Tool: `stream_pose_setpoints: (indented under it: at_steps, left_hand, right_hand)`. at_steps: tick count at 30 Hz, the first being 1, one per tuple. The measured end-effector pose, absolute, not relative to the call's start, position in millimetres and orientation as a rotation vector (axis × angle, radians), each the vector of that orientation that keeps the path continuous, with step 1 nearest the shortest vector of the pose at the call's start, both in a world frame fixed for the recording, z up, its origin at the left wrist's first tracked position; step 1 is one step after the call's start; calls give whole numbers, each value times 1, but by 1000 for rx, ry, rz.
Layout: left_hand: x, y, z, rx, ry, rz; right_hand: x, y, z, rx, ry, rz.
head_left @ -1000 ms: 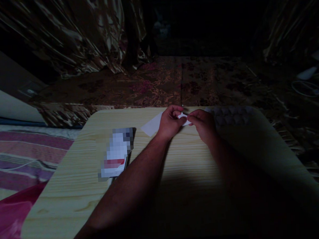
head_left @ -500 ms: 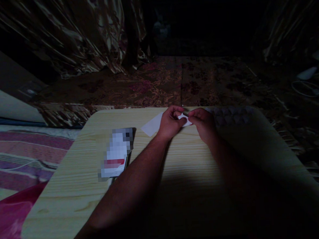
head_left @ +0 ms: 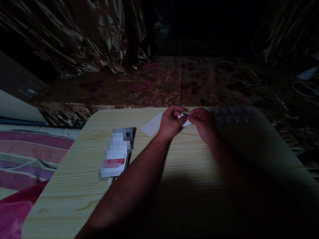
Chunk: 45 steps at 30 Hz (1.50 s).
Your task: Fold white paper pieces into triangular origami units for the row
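Note:
Near the far edge of the wooden table, my left hand is closed, its thumb and fingers curled towards my right hand. My right hand faces it with thumb and fingers pinched, the fingertips almost meeting the left ones. Between them shows a small dark greyish piece, too dim to name. A white sheet of paper lies under my left hand, partly covered, and a bit of white shows below the fingertips. Right of my right hand sits a dark, bumpy tray-like thing with several rounded lumps.
A phone-like object, blurred out, lies on the table by my left forearm. Left of the table are striped bedding and a pink cloth or bag. Patterned fabric lies beyond, with curtains behind.
My hands have stayed in almost the same place. The fingertips have shifted slightly, and a little more of the dark piece shows between them.

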State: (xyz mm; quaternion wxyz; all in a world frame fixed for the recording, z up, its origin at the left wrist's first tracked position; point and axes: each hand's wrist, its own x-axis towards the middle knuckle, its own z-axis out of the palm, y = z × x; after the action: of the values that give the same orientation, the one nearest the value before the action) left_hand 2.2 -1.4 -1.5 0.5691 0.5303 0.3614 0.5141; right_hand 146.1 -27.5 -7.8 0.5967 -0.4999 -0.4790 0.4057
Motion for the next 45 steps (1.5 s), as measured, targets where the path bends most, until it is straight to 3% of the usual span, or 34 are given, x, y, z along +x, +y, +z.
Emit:
stream_pose_setpoints:
  at_steps: [45]
  left_hand:
    - [2,0,-1,1177,822,1271]
  right_hand:
    - [143,-28,-3,-1221,-1055,918]
